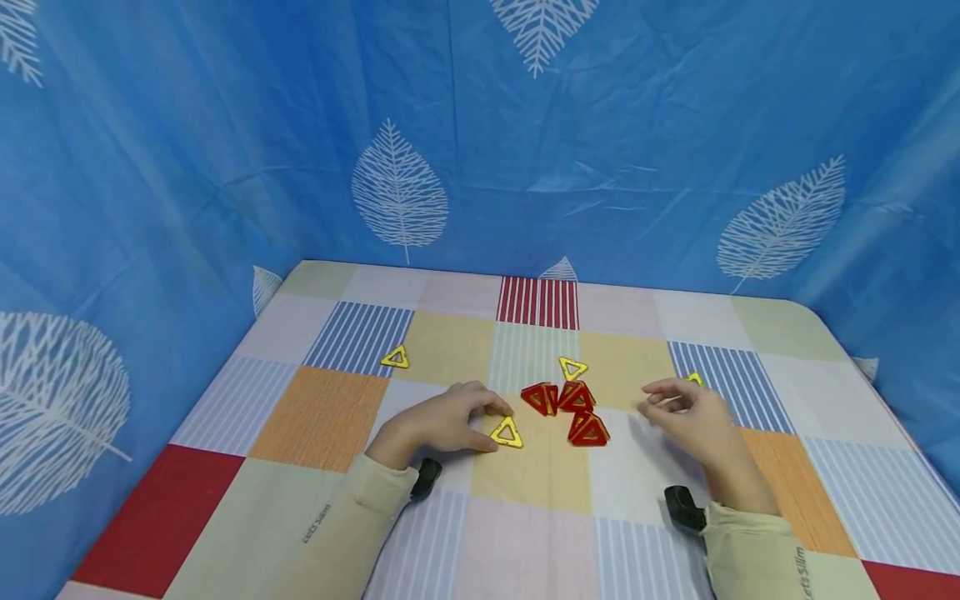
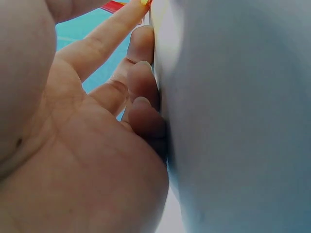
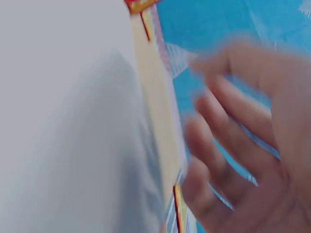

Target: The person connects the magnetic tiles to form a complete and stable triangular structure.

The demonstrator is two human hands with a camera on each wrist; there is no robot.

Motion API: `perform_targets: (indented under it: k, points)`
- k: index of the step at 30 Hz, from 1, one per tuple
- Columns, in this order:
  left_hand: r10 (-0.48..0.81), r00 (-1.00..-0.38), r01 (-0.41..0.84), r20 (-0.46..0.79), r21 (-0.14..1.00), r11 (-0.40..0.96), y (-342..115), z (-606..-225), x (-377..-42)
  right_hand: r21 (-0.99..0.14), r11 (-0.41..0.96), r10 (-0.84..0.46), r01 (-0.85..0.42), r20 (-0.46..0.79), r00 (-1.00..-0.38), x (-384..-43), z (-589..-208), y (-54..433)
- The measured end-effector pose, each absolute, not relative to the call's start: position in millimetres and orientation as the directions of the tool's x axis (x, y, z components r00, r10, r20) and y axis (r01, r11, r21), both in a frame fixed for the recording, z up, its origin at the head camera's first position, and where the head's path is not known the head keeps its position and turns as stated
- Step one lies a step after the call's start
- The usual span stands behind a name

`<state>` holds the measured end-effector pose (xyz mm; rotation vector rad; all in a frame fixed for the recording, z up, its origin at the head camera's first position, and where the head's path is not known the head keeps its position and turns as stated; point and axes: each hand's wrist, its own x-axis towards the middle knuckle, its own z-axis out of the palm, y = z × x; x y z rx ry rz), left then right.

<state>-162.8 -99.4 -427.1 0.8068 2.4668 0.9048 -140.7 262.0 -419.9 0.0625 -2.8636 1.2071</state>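
Observation:
My left hand [image 1: 450, 419] is low over the table, its thumb and index finger at the edges of a yellow triangular tile [image 1: 497, 436] with an open centre. In the left wrist view the index fingertip meets a bit of yellow, and the other fingertips rest on the cloth. To the right of that tile lie several red triangular tiles [image 1: 588, 430] in a loose cluster. My right hand [image 1: 693, 417] hovers right of them, fingers loosely bent, holding nothing. Another yellow triangular tile [image 1: 695, 377] is partly hidden behind it.
One yellow triangular tile [image 1: 573, 368] lies just behind the red ones, and another yellow triangular tile [image 1: 395, 357] sits farther left. A patchwork cloth [image 1: 532, 550] covers the table. Blue curtains [image 1: 637, 125] with white leaf prints hang behind and at both sides.

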Motion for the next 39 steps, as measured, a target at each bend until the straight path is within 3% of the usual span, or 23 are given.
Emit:
perform_targets:
  k: [6, 11, 28, 39]
  points:
    - [0.641, -0.754, 0.393, -0.147, 0.681, 0.618, -99.1, -427.3, -163.9, -0.677, 0.685, 0.278, 0.268, -0.097, -0.956, -150.2, -415.6, 293.1]
    - [0.632, -0.758, 0.375, -0.163, 0.684, 0.626, -98.4, -427.7, -162.9, -0.658, 0.639, 0.360, 0.398, -0.201, -0.911, -154.7, -412.5, 311.0]
    - [0.619, -0.767, 0.365, -0.171, 0.676, 0.640, -97.5, -430.8, -163.7, -0.553, 0.697, 0.398, 0.457, -0.233, -0.887, -168.8, -428.0, 321.4]
    - [0.631, -0.760, 0.380, -0.155, 0.682, 0.625, -97.8, -429.5, -163.2, -0.577, 0.687, 0.407, 0.442, -0.198, -0.892, -166.8, -420.5, 308.8]
